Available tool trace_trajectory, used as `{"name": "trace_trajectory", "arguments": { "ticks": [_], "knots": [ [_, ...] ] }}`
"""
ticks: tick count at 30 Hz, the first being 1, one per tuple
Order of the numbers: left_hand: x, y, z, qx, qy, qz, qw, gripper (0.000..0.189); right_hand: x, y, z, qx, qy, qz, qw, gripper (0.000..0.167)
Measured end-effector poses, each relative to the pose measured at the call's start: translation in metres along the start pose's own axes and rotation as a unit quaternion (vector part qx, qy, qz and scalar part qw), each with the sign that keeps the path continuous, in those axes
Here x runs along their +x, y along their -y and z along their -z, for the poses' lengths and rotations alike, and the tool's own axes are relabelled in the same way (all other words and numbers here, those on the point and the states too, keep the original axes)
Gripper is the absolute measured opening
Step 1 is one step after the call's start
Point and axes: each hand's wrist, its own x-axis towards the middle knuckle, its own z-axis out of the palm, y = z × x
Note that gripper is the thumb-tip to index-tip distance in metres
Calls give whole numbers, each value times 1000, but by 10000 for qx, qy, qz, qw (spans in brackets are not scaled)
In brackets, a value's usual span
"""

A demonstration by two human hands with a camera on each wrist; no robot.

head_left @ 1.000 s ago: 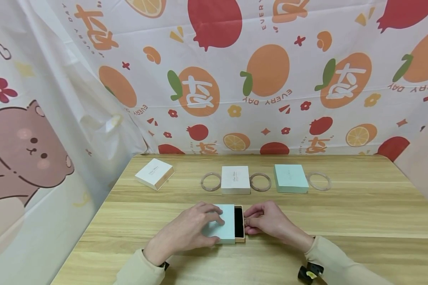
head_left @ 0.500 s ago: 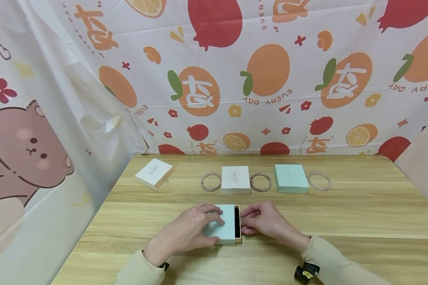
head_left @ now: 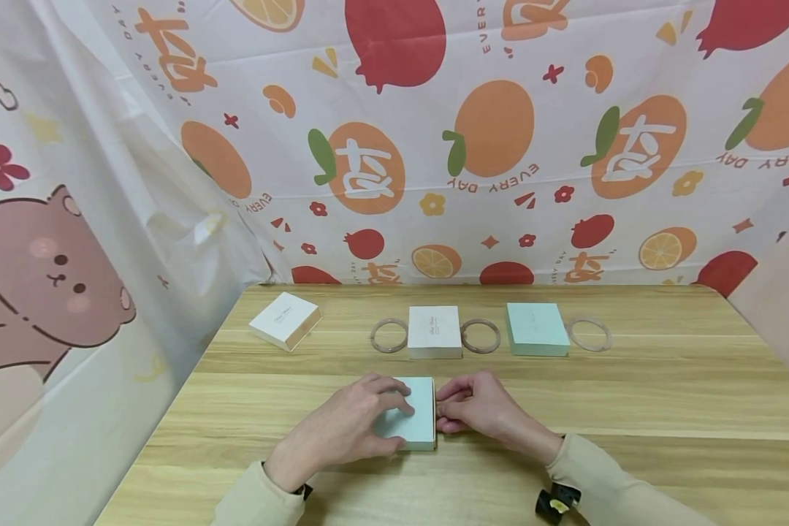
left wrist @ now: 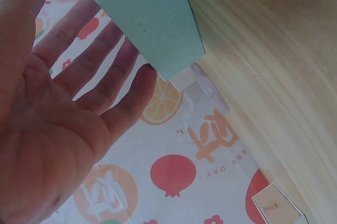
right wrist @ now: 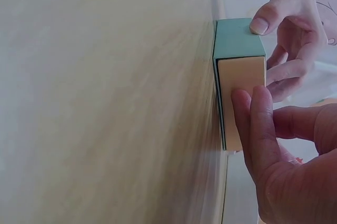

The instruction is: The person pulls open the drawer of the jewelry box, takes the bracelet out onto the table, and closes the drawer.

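A mint-green drawer box [head_left: 423, 398] lies on the table in front of me, its inner drawer almost flush with the sleeve. My left hand [head_left: 342, 424] holds the sleeve from the left, thumb on the near side and fingers over the top. At the box's right end, my right hand [head_left: 489, 409] presses against the drawer. The right wrist view shows its fingertips flat on the drawer's tan end face [right wrist: 239, 74]. Green sleeve and left fingers also appear in the left wrist view. The drawer's inside is hidden.
Along the back stand a tilted white box [head_left: 286, 319], another white box [head_left: 434, 332] between two greyish bangles, one being the left bangle [head_left: 372, 337], and a second mint box [head_left: 537, 327] beside a clear bangle [head_left: 608, 340]. A fruit-print curtain [head_left: 427, 146] hangs behind the table.
The drawer has slid left into the green sleeve, and its black lining is no longer visible. My right hand has moved left with it, while the left hand has stayed in place.
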Motion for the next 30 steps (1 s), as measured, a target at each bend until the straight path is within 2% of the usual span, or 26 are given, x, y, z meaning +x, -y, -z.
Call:
{"name": "trace_trajectory", "arguments": {
  "ticks": [20, 27, 30],
  "knots": [
    [1, -2, 2, -26, 78, 41, 10000, 34, 0, 1, -1, -35, 16, -2, 10000, 21],
    [-1, -3, 2, 230, 1, -144, 9996, 37, -1, 2, 1, -25, 264, 5, 9996, 23],
    [-2, -2, 2, 240, -8, -84, 9997, 36, -1, 1, 3, 10, 371, 20, 9993, 26]
  ]
}}
